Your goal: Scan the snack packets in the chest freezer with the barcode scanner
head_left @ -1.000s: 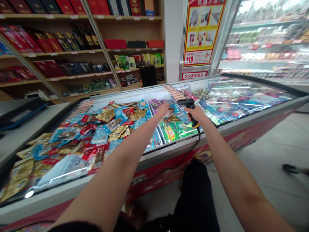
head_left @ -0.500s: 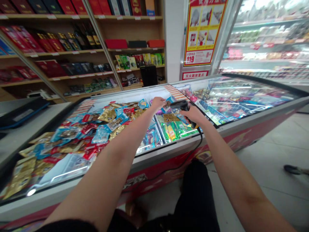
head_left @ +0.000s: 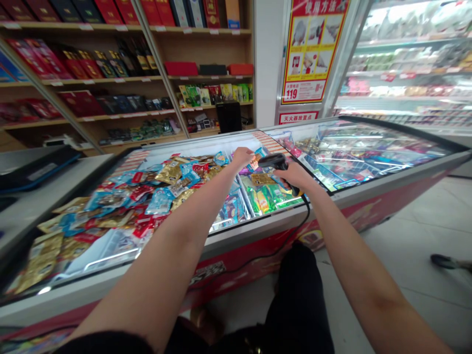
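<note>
My right hand point(head_left: 294, 174) is wrapped round the grip of a black and yellow barcode scanner point(head_left: 272, 161), whose head points left toward my other hand. A dark cable hangs from its handle. Pinched in the fingers of my left hand point(head_left: 242, 156) is a small blue snack packet point(head_left: 257, 159), held just in front of the scanner; an orange patch shows on it. Below them, over the freezer, lie a gold packet point(head_left: 262, 179) and several green packets point(head_left: 271, 197). Left of my left forearm is a heap of blue, red and gold packets point(head_left: 160, 200).
The chest freezer point(head_left: 254, 225) with glass lids runs across in front of me. A counter point(head_left: 22, 206) with a dark device is at the left. Behind stand wooden shelves point(head_left: 206, 29) of boxes and bottles, a yellow poster point(head_left: 311, 49) and a lit display fridge point(head_left: 409, 64).
The view has shifted slightly. The packet in my left hand now shows an orange patch, brighter than before. Both hands keep their hold, the scanner close to the packet.
</note>
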Available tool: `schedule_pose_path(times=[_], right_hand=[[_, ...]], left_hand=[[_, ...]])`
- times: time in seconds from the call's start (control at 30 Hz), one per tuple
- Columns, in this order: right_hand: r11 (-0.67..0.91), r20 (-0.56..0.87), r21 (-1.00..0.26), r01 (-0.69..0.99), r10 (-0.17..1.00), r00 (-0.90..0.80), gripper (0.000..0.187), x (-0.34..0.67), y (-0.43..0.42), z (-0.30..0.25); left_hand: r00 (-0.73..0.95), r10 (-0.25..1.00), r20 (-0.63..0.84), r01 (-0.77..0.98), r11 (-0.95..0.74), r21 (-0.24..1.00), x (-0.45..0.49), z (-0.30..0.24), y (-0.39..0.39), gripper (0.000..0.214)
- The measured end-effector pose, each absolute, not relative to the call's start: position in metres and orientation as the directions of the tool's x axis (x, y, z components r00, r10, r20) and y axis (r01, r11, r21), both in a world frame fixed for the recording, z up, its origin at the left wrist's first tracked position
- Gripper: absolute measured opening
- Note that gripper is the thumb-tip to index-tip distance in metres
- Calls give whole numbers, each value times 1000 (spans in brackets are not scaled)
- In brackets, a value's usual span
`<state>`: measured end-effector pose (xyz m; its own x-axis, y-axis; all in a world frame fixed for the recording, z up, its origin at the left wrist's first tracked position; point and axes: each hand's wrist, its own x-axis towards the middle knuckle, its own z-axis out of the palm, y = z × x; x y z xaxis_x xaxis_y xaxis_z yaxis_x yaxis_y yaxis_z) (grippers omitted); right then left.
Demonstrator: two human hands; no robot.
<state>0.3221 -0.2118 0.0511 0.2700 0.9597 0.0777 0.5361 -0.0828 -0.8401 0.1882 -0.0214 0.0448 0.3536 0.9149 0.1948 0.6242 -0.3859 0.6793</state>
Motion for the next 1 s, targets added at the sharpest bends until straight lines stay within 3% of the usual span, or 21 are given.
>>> schedule_pose_path(times=[0.33, 0.67, 1.0], right_hand=[[-80, 78, -844, 531, 960, 268, 36, 316, -213, 54], [-33, 104, -884, 466, 959, 264, 23, 293, -203, 60], [-1, 90, -941, 340, 963, 252, 20, 246, -183, 67]], left_hand=[[338, 920, 201, 614, -377, 693, 180, 49, -25, 28], [317, 923, 220, 599, -374, 708, 141, 57, -24, 29], [129, 969, 209, 574, -245, 781, 30, 88, -26, 26]])
